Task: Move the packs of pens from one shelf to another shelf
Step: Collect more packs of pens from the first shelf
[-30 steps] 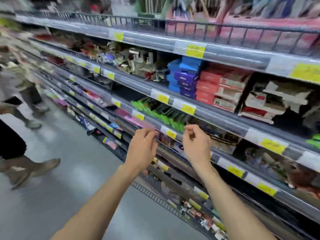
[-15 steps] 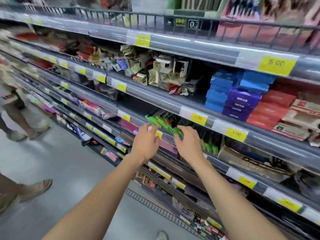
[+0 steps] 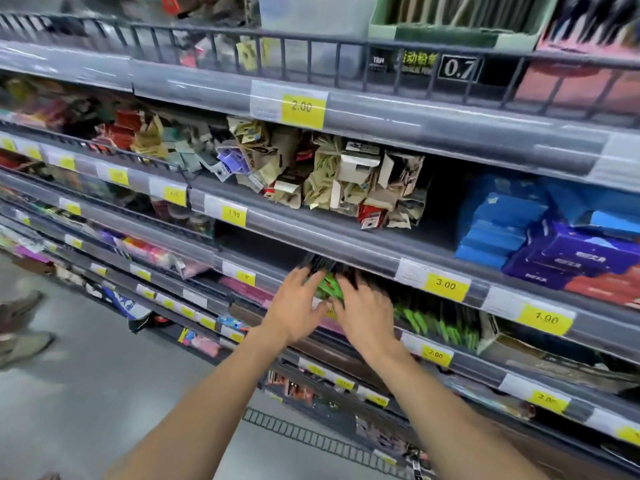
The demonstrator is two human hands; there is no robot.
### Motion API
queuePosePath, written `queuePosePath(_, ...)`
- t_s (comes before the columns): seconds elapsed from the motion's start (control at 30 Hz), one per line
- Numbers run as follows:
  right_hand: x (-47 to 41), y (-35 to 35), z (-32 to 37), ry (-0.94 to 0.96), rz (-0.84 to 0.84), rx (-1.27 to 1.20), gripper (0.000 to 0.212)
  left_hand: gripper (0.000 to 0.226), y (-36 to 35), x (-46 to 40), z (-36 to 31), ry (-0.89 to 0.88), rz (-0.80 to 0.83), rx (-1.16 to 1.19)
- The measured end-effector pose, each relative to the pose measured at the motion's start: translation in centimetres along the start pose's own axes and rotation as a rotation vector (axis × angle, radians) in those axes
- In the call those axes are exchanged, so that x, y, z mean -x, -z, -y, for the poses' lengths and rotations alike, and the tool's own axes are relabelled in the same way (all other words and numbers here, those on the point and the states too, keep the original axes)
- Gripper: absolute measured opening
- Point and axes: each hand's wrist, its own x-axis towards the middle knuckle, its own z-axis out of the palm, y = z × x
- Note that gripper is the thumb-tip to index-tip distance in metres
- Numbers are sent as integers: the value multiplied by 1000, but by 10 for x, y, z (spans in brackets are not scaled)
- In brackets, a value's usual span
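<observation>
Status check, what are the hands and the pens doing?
Left hand and right hand both gripping green pen pack. Pack raised at the lip of the shelf edge above. More green packs remain to the right. Nothing blocking.

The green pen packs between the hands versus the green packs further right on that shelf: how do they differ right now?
The green pen packs in hand are lifted at the shelf's front edge, gripped between left hand and right hand; the packs further right sit back on the shelf, untouched. The held ones are largely covered by fingers; the others show in a row. Both share green-and-black packaging.
</observation>
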Motion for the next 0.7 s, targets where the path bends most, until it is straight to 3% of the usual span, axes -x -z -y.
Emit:
queuePosePath(0.07,10,-1,8,6,-66,36,41,66,-3,0,9,-21,5,13)
queuePosePath(0.23,23,7,24,-33,-350,5,47,60,4,3,18,-70,18,67)
queuePosePath(0.37,34,19,42,-134,-592,-88,42,35,16,11,9,-118,-274,115)
queuePosePath(0.43,46,24,60,-107,-649,-85,39,19,28,19,-2,-11,-277,450)
queuePosePath(0.53,61,21,88,7,-657,-140,37,39,53,24,-14,304,128,1266)
queuePosePath(0.57,63,20,96,39,-649,-165,38,41,58,25,-12,370,219,1431)
queuePosePath(0.63,64,16,105,112,-640,-209,38,33,66,28,-3,408,272,1490)
queuePosePath(0.7,63,12,107,200,-590,-286,38,21,70,30,8,455,202,1492)
